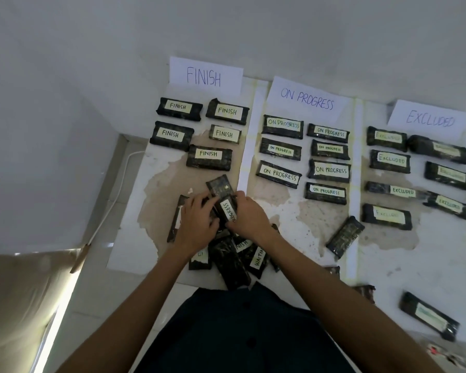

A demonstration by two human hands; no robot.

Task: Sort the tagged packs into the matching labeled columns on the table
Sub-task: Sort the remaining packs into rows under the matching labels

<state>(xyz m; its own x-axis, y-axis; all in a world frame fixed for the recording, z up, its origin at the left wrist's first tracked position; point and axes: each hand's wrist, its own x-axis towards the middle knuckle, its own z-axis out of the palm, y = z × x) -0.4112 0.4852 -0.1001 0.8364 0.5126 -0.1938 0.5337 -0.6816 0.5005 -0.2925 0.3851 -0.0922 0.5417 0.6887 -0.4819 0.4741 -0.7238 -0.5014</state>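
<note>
We note R hand (249, 215) pinching PROGRESS-tagged pack (228, 211) end to end; L hand (198, 220) curled on its left edge.

A single wide-angle view from the person's head looks forward and steeply down over the surface (414, 265). It sits close enough that both forearms reach in from the bottom edge, with the left hand (197, 222) and right hand (249, 216) near frame centre. The wall (226, 28) beyond fills the top, and straight lines bow toward the edges
</note>
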